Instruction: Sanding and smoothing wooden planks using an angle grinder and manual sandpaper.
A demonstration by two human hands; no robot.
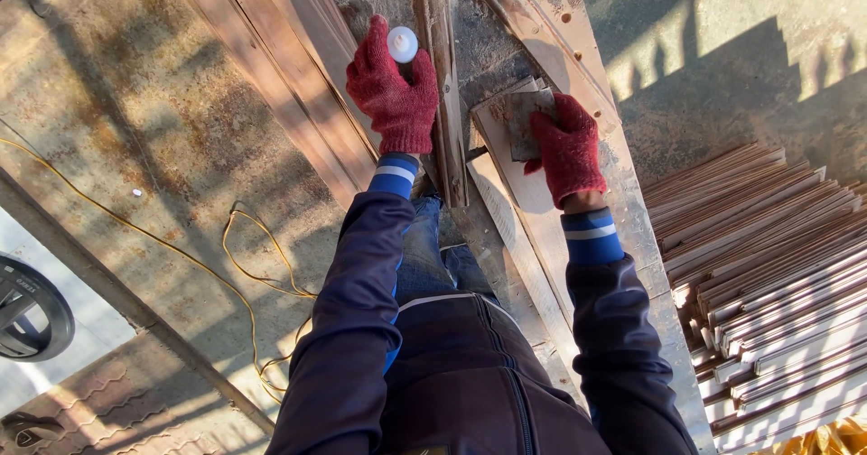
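Left hand (pixel 394 89) clenched around bottle with white cap (pixel 402 44). Right hand (pixel 567 148) fingers curled, gripping small block (pixel 526 116) pressed onto board (pixel 528 198).

Red knit gloves on hands: left (pixel 391 94), right (pixel 567 148); white cap (pixel 402 44); navy sleeves, blue-white striped cuffs (pixel 589 236); yellow cable (pixel 244 265).

left hand (pixel 392 94): red knitted cloth glove, fuzzy, round a smooth white plastic bottle (pixel 402 44) | right hand (pixel 568 146): same knit glove, on a dull grey metal scraper (pixel 526 121) | board (pixel 533 198): pale raw wood, matt | floor (pixel 135 103): rough stained concrete | slat stack (pixel 777 274): bare wood | cable (pixel 181 252): yellow, smooth
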